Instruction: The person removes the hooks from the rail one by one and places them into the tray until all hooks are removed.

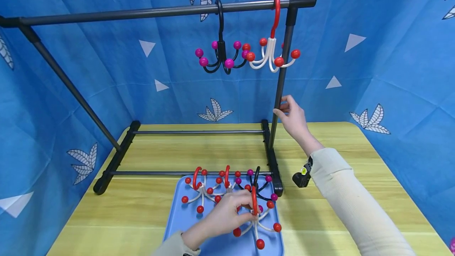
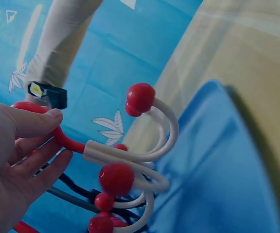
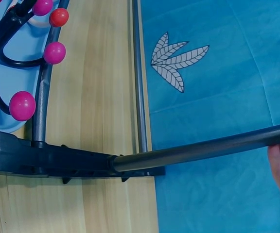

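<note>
Blue leaf-print backdrop (image 1: pixel 391 70), wooden table (image 1: pixel 337 137)

A pale wooden table (image 1: pixel 355 161) carries a black rack (image 1: pixel 117 157) and a blue tray (image 1: pixel 181 216).

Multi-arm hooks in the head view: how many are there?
6: two hang on the rail, black hook and white hook; three lie in the blue tray; one in the left hand. Others may be hidden.

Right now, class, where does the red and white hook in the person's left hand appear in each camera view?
Head: red and white hook low centre, over the blue tray, held by the left hand.
Left wrist: hook fills the centre.
Right wrist: not in view.
Shared landmark: blue tray.
</note>
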